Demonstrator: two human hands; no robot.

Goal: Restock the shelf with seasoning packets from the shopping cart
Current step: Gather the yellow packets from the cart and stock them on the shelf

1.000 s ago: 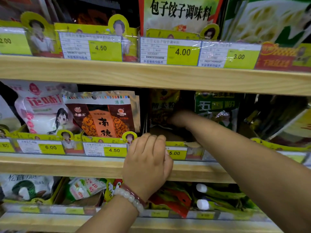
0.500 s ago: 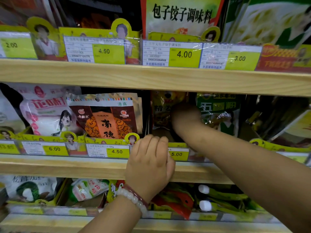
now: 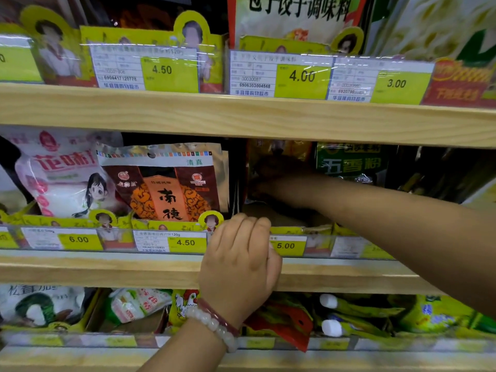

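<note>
left hand (image 3: 239,264) grips shelf (image 3: 107,272) edge; right hand (image 3: 271,178) reaches inside, grip unclear.

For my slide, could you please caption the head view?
Right hand reaches into the middle shelf; left hand grips its edge.

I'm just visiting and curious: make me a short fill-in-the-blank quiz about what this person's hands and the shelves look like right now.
1. The left hand rests on the front edge of the light wooden middle shelf, its wrist wearing a pale bead ____.
2. The right hand reaches into the dim slot left of the ____ seasoning packet.
3. The yellow price tag below the brown and orange packet reads ____.

Missing words: bracelet; green; 4.50
</note>
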